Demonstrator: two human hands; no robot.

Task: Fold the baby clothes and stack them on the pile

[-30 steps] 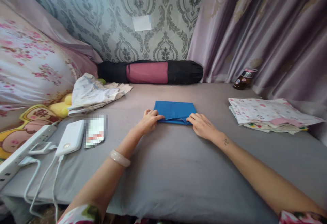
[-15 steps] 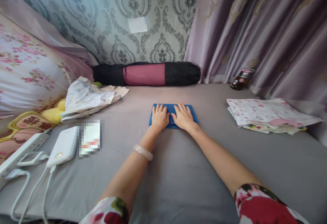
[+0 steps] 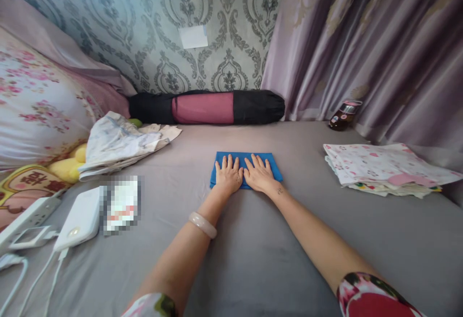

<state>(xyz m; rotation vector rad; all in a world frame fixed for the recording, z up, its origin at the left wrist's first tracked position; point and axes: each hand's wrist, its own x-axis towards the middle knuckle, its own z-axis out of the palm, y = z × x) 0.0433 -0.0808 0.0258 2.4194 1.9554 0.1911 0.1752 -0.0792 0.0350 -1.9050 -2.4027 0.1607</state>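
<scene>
A folded blue cloth (image 3: 246, 158) lies flat on the grey bedsheet (image 3: 260, 244), in the middle of the view. My left hand (image 3: 229, 174) rests palm down on its left half, fingers spread and pointing away from me. On the right half lies my right hand (image 3: 259, 172), also flat with its fingers apart. The two thumbs nearly meet over the cloth's middle. Cloth shows beyond the fingertips and at both sides; the part beneath my palms is hidden. A pale bangle (image 3: 203, 225) circles my left wrist.
Folded patterned fabric (image 3: 383, 162) lies at right, near a dark bottle (image 3: 345, 115). A black and pink roll bag (image 3: 204, 108) lies along the wall. At left are folded pale cloth (image 3: 119, 141), a white power bank (image 3: 79, 218), a power strip (image 3: 29, 218) with cables, and a pixelated item (image 3: 122, 204).
My hands have slid closer together on the cloth, and their fingers now lie flatter. The camera view has shifted slightly; the cloth stays in about the same place.
</scene>
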